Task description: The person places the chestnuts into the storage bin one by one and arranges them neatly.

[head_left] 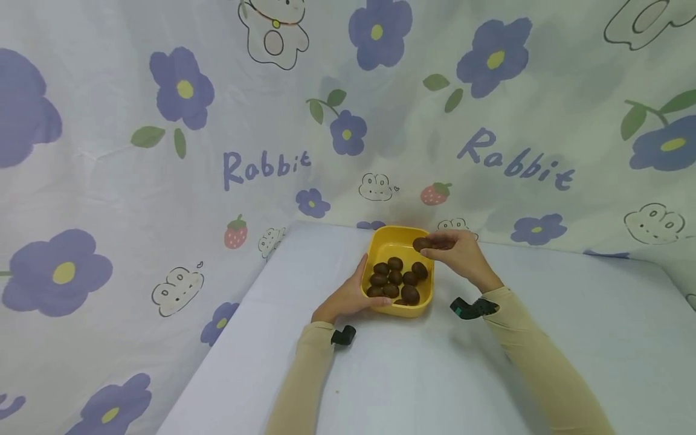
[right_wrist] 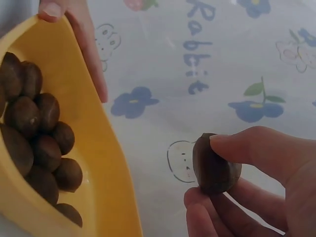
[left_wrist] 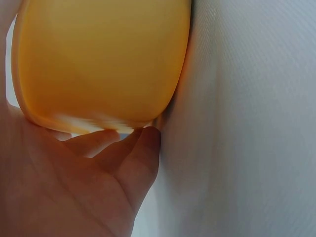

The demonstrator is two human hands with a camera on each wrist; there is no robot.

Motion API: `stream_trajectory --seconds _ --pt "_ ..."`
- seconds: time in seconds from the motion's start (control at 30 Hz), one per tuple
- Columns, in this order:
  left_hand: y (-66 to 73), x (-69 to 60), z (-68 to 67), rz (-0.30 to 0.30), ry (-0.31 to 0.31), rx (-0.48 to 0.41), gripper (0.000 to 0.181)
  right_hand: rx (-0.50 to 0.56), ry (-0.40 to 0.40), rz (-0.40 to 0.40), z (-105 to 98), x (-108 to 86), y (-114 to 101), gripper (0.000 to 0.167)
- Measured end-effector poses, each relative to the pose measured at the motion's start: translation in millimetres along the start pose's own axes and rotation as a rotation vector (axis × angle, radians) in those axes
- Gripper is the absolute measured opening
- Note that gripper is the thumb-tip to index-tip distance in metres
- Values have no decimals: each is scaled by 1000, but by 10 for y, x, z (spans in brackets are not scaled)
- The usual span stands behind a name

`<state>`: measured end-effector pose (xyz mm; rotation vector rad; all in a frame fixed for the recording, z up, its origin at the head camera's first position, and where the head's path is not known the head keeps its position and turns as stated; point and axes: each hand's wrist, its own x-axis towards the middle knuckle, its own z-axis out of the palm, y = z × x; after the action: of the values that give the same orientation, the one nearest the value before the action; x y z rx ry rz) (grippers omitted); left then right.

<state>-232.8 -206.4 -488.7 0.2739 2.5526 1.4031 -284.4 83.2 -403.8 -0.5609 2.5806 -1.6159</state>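
Note:
A yellow plastic box (head_left: 403, 310) with rounded corners stands on the white table, with several dark brown, egg-shaped fruits (head_left: 394, 277) gathered in its near part. My left hand (head_left: 350, 296) grips the box at its near left corner, the thumb over the rim. In the left wrist view the fingers (left_wrist: 140, 163) lie against the box's outer wall. Above the far right part of the box, my right hand (head_left: 459, 251) pinches one brown fruit (right_wrist: 215, 163) between thumb and fingertips. That fruit is apart from the box in the right wrist view. Its exact kind cannot be told.
White cloth covers the table (head_left: 391, 374). Behind and to the left hangs a pale curtain (head_left: 337, 72) printed with purple flowers, rabbits and strawberries, close behind the box. A black wrist device (head_left: 473, 308) sits on the right sleeve, another (head_left: 344, 335) on the left.

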Motion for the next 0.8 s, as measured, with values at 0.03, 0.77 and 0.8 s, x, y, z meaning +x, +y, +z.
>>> stream_trajectory --seconds 0.03,0.77,0.8 --pt "-1 2 1 5 0 1 138 11 1 10 20 27 -2 47" --pt "-38 6 7 26 10 15 140 60 -6 150 506 562 -22 50" --pt "-38 7 6 25 10 15 140 65 -7 155 524 571 -23 49"
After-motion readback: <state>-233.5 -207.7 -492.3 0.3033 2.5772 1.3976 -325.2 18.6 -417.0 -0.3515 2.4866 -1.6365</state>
